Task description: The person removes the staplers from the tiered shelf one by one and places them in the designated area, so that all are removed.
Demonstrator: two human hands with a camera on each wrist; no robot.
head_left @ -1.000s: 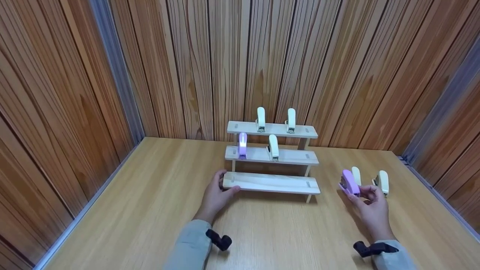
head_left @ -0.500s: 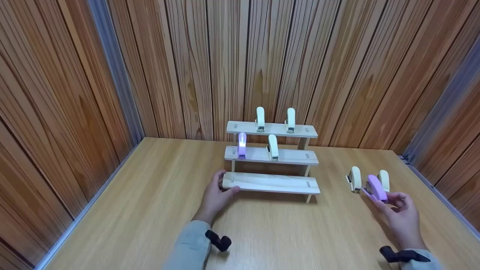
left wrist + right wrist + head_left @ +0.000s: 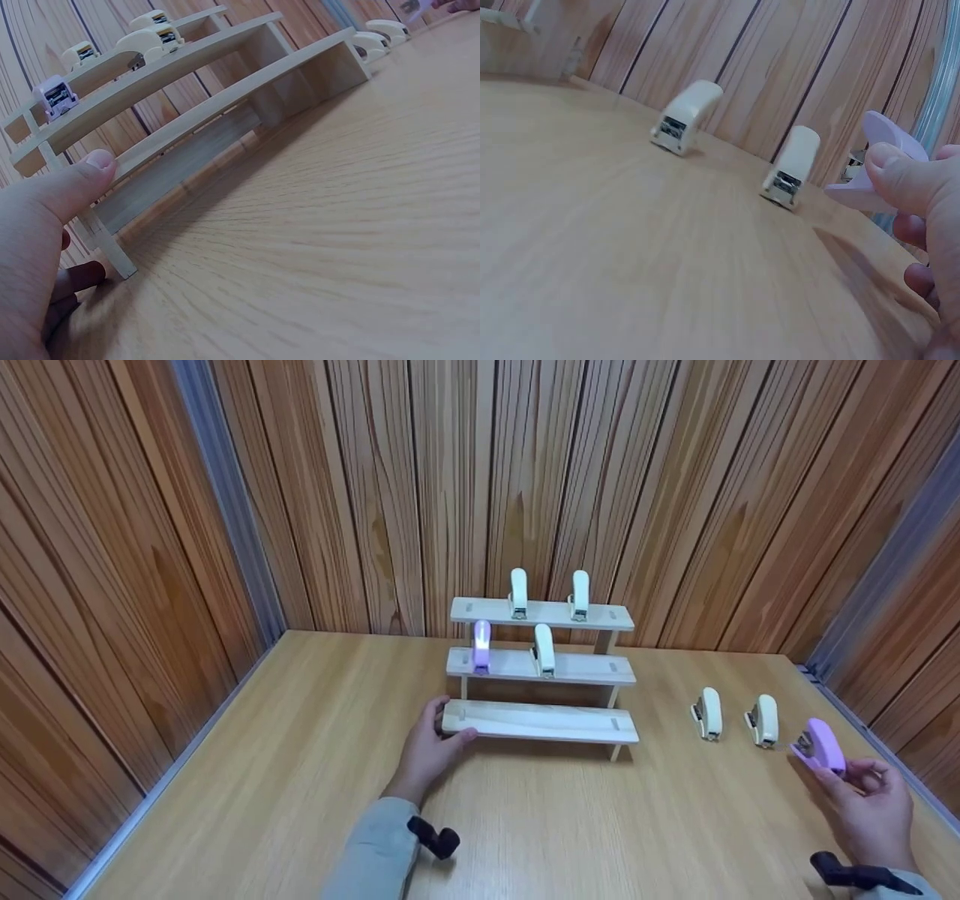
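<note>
At the right, my right hand (image 3: 872, 810) pinches a purple stapler (image 3: 823, 745) between thumb and fingers; the right wrist view shows the stapler (image 3: 885, 169) raised above the table with a shadow below it. My left hand (image 3: 427, 751) grips the left end of the bottom shelf (image 3: 547, 721) of a three-tier wooden stand, thumb on its front edge. On the middle shelf (image 3: 589, 667) stand a purple stapler (image 3: 481, 647) and a white stapler (image 3: 544, 650). The top shelf (image 3: 551, 613) bears two white staplers (image 3: 518, 594) (image 3: 580, 595). Nothing stands on the bottom shelf.
Two white staplers stand on the table (image 3: 525, 825) between the stand and my right hand, one nearer the stand (image 3: 708, 714) and the other (image 3: 763, 721) nearer the hand. Wood-panelled walls (image 3: 375, 495) enclose the table at the back and sides.
My right hand has carried the purple stapler rightward, past both white staplers on the table, which now show uncovered. My left hand has kept its grip on the bottom shelf.
</note>
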